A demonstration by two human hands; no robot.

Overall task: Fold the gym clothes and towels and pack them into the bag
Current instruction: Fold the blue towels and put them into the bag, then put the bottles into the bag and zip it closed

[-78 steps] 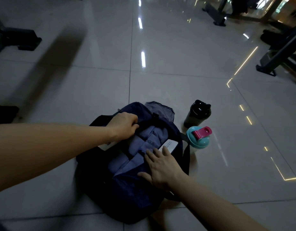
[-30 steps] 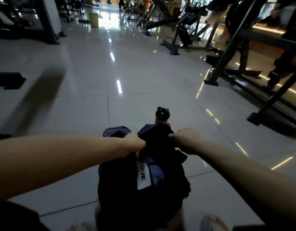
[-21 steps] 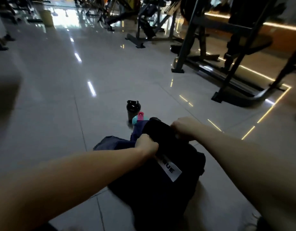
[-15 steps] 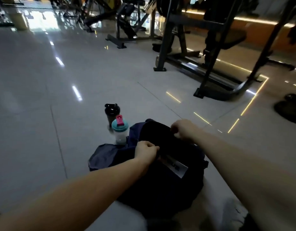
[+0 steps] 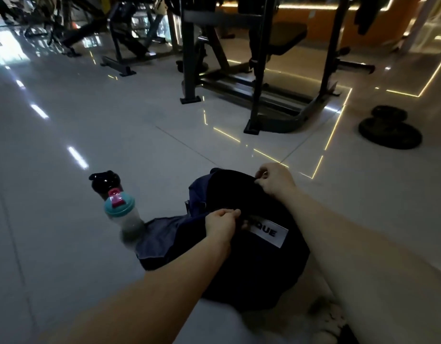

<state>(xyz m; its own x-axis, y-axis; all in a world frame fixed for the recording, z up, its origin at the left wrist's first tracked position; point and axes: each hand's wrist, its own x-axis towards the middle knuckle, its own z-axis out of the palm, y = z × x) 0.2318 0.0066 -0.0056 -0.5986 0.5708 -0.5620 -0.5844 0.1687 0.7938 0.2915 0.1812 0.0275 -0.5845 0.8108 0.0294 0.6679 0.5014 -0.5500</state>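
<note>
A dark navy bag (image 5: 251, 264) with a white label stands on the tiled floor in front of me. My left hand (image 5: 221, 224) grips the bag's fabric beside the label. My right hand (image 5: 274, 181) pinches something small at the bag's top far edge, perhaps a zipper pull. A grey-blue piece of cloth (image 5: 159, 234) lies at the bag's left side, partly under it. The clothes inside the bag are hidden.
Two bottles stand left of the bag: a black shaker (image 5: 105, 182) and a clear one with a teal and pink lid (image 5: 122, 214). Gym machine frames (image 5: 254, 90) rise behind. Black weight plates (image 5: 390, 130) lie at the right.
The bag went from lying open with clothes showing to upright with its top drawn together. My right hand has shifted along the top edge. The view has swung to the right.
</note>
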